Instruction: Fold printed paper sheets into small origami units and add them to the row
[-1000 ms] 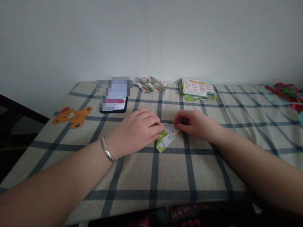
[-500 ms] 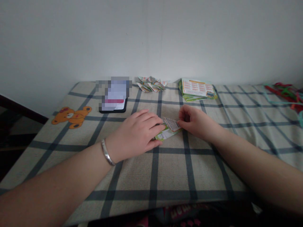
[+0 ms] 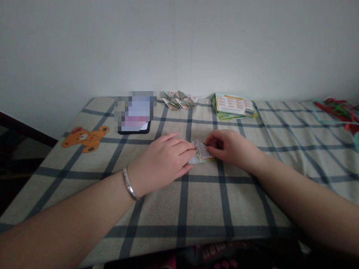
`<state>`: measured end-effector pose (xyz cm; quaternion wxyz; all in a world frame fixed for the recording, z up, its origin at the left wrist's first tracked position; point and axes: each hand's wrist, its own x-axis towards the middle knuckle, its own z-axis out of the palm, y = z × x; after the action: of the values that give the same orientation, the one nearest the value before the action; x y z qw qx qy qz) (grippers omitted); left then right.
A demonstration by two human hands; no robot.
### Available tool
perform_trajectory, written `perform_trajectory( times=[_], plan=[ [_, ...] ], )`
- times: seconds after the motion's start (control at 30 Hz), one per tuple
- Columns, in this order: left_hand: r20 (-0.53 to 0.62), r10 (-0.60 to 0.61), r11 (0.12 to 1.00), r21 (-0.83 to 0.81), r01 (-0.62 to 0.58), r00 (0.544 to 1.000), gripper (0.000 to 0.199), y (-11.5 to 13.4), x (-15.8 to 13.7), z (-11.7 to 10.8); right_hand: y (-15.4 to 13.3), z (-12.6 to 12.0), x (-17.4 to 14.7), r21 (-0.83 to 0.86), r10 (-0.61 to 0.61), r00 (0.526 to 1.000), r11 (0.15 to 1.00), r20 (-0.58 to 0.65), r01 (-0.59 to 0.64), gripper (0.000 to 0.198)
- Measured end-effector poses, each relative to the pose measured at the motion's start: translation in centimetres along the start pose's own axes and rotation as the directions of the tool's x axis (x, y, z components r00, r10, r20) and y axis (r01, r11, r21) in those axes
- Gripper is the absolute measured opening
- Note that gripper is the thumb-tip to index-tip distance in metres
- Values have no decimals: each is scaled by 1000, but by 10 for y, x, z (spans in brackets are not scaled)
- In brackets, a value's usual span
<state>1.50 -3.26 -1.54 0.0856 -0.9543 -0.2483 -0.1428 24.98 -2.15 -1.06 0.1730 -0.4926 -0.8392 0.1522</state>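
Observation:
A small printed paper card, partly folded, lies on the checked cloth between my two hands. Its raised flap carries small print, and a green and white part shows beneath. My left hand, with a silver bangle at the wrist, rests flat over the card's left part, fingers stretched out and covering that end. At the flap's right edge, my right hand is closed in a pinch of thumb and forefinger, its other fingers curled.
Behind are several folded paper pieces and a stack of printed cards by the wall. A phone and a bear cutout lie left. Coloured strands lie far right on the checked cloth.
The card's flap has shifted slightly left and stands more turned over. My right hand has moved a little left and nearer me with it; my left hand has barely shifted.

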Motion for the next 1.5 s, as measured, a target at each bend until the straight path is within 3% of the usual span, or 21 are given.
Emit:
perform_trajectory(
  times=[0.13,0.3,0.7,0.87,1.33,1.5],
  plan=[
    [-6,-49,999,-16,49,999,30,1,1,-1,-7,-1,-2,-131,-249,968,961,-26,243,26],
    [-5,-69,997,-29,69,998,28,0,1,-3,-10,-1,-5,-186,-360,933,916,17,356,37],
    [50,-80,997,-3,81,996,22,-2,2,-10,-16,-2,-7,-259,-406,909,872,91,415,25],
    [17,-51,999,-1,52,999,23,-2,0,-10,-17,-2,-8,-283,-397,913,868,96,407,24],
    [-48,-148,986,-78,144,988,20,-2,3,-4,-17,-1,-5,-236,-377,924,894,61,380,23],
    [-73,-174,985,-17,173,982,21,1,5,-3,-18,2,-3,-192,-316,949,930,25,314,23]
  ],
)
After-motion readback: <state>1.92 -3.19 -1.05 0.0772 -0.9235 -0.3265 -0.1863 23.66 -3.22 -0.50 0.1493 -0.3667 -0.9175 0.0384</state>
